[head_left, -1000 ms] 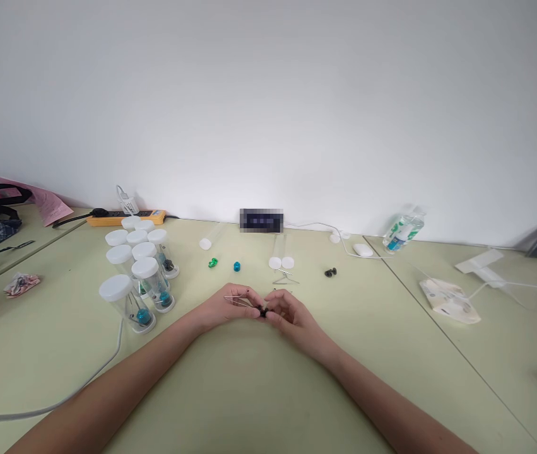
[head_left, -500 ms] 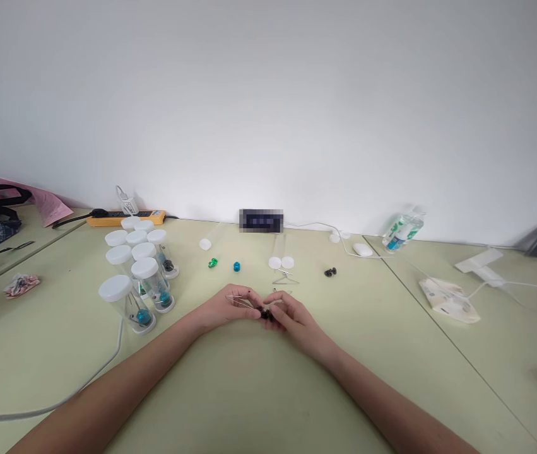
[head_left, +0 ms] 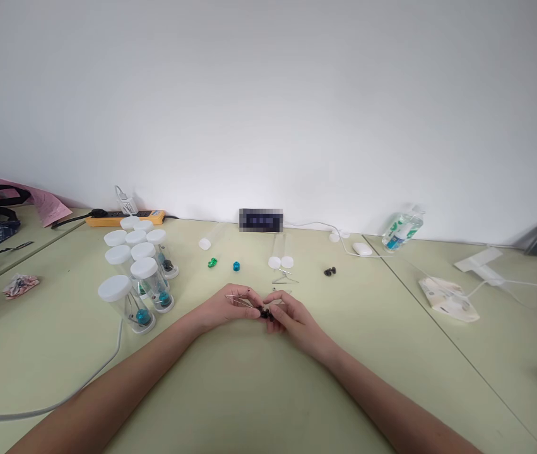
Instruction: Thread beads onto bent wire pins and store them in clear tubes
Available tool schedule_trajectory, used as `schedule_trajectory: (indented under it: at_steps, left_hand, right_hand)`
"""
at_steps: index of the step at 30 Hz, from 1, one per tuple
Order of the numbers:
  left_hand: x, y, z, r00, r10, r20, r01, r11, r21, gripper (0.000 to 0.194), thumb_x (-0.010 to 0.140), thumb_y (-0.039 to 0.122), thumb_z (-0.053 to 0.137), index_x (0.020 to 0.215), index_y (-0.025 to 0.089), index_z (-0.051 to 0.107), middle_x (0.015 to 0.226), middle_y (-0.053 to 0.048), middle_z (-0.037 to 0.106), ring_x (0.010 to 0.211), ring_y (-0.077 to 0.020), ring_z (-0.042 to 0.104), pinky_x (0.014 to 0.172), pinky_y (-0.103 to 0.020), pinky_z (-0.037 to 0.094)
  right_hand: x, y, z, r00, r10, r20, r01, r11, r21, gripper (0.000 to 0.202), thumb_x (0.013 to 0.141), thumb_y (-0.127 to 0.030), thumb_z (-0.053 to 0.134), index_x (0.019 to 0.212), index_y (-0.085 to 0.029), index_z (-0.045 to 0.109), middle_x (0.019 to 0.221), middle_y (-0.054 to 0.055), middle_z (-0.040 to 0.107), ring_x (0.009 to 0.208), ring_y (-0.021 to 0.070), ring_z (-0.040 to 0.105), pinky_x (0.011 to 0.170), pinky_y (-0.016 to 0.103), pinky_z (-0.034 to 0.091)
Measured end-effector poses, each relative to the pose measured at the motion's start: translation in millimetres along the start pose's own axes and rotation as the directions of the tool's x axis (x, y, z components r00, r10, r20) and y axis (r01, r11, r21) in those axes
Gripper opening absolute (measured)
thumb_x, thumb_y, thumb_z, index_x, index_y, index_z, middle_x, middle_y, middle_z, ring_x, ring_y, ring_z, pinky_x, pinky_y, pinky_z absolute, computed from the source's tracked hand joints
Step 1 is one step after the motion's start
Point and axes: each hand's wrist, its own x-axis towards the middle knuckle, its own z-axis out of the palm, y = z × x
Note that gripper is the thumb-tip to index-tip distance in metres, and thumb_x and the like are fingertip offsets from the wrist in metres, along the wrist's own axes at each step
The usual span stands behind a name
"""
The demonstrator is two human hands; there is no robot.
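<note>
My left hand [head_left: 236,306] is closed in a pinch, and thin bent metal wire [head_left: 240,299] runs across its fingers. My right hand [head_left: 291,314] is pinched from the other side on a small dark, shiny piece [head_left: 265,313], so the piece sits between the fingertips of both hands. Its exact kind is too small to make out. Just beyond lie a bent metal wire triangle [head_left: 286,280], a blue bead-like piece [head_left: 236,267], green pieces [head_left: 212,263] and dark pieces [head_left: 329,272].
At the left stand several clear tubes with white caps [head_left: 115,287], blue pieces inside some. Empty tubes [head_left: 281,249] lie by the wall, near a digital clock [head_left: 261,221]. A yellow power strip [head_left: 125,218], white case [head_left: 362,250], bottle [head_left: 403,231] and tissue pack [head_left: 448,298] are around.
Almost nothing differs. Both hands keep their pinch on the dark piece, the right fingers shifting very slightly beneath it. The view has moved a touch.
</note>
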Motion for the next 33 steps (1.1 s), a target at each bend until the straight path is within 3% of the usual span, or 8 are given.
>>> schedule_trajectory:
  at_steps: [5,9,13,17,21,25,29,33]
  left_hand:
    - [0.0,-0.9,-0.3,1.0,-0.014,-0.014,0.014,1.0,0.001,0.02,0.07,0.027,0.07,0.086,0.015,0.065,0.085,-0.005,0.069,0.08,-0.0176,0.063,0.073,-0.028,0.046]
    - [0.8,-1.9,-1.1,1.0,0.006,-0.009,-0.006,1.0,0.021,0.02,0.069,0.026,0.071,0.085,0.015,0.065,0.088,-0.006,0.069,0.086,-0.0188,0.063,0.079,-0.03,0.046]
    - [0.8,-2.0,-1.8,1.0,-0.016,-0.016,0.016,1.0,0.024,0.021,0.07,0.027,0.07,0.088,0.015,0.065,0.086,-0.006,0.069,0.082,-0.0182,0.063,0.074,-0.028,0.046]
    - [0.4,-1.5,-1.6,1.0,0.009,0.007,-0.01,1.0,0.028,0.02,0.07,0.026,0.07,0.086,0.015,0.066,0.09,-0.007,0.069,0.087,-0.0197,0.063,0.079,-0.031,0.046]
    - [0.4,-1.4,-1.1,1.0,-0.012,-0.01,0.012,1.0,0.024,0.021,0.07,0.027,0.07,0.087,0.015,0.065,0.085,-0.006,0.069,0.081,-0.0185,0.064,0.074,-0.029,0.047]
    - [0.4,-1.2,-0.9,1.0,0.011,0.007,-0.011,1.0,0.025,0.021,0.07,0.026,0.07,0.086,0.015,0.065,0.091,-0.007,0.069,0.088,-0.0198,0.063,0.081,-0.031,0.046]
    - [0.5,-1.8,-1.1,1.0,-0.01,-0.009,0.01,0.999,0.038,0.023,0.07,0.028,0.07,0.088,0.015,0.065,0.087,-0.007,0.069,0.084,-0.0194,0.064,0.076,-0.03,0.047]
    - [1.1,-2.3,-1.1,1.0,0.004,0.002,-0.004,0.999,0.035,0.023,0.069,0.028,0.071,0.087,0.014,0.066,0.092,-0.008,0.069,0.088,-0.0203,0.063,0.08,-0.031,0.046]
  right_hand:
    - [0.2,0.1,0.6,0.999,-0.023,-0.03,0.022,0.999,-0.027,0.031,0.082,-0.044,0.057,0.104,-0.024,0.049,0.082,0.001,0.059,0.067,0.0127,0.049,0.061,0.025,0.038]
    - [0.2,0.2,0.7,1.0,-0.008,-0.004,0.008,1.0,-0.007,0.027,0.09,-0.045,0.043,0.102,-0.023,0.05,0.069,-0.001,0.058,0.066,0.0134,0.05,0.064,0.026,0.038]
    - [-0.6,-0.1,0.5,0.999,-0.015,-0.032,0.014,1.0,-0.022,0.026,0.084,-0.043,0.054,0.102,-0.024,0.05,0.08,0.0,0.058,0.067,0.0122,0.049,0.061,0.024,0.037]
    - [-0.7,0.0,0.3,1.0,0.001,-0.009,-0.001,1.0,-0.007,0.026,0.09,-0.045,0.042,0.102,-0.023,0.049,0.069,-0.001,0.058,0.065,0.0128,0.05,0.063,0.026,0.038]
    - [0.0,0.2,0.3,0.999,-0.024,-0.024,0.023,1.0,-0.021,0.029,0.084,-0.044,0.055,0.104,-0.024,0.049,0.08,0.0,0.058,0.067,0.0125,0.049,0.062,0.025,0.038]
    - [0.0,-0.8,0.8,1.0,0.006,-0.018,-0.006,1.0,-0.007,0.03,0.089,-0.048,0.043,0.103,-0.022,0.049,0.069,-0.001,0.058,0.066,0.0136,0.05,0.063,0.026,0.038]
    - [-0.4,-1.8,1.2,0.999,-0.017,-0.034,0.017,1.0,-0.011,0.03,0.084,-0.047,0.052,0.102,-0.023,0.049,0.076,0.0,0.058,0.066,0.0127,0.05,0.062,0.025,0.038]
    - [-0.9,-3.3,1.5,0.999,0.019,-0.03,-0.019,1.0,-0.012,0.031,0.088,-0.05,0.043,0.101,-0.023,0.05,0.066,-0.001,0.057,0.065,0.014,0.051,0.063,0.026,0.039]
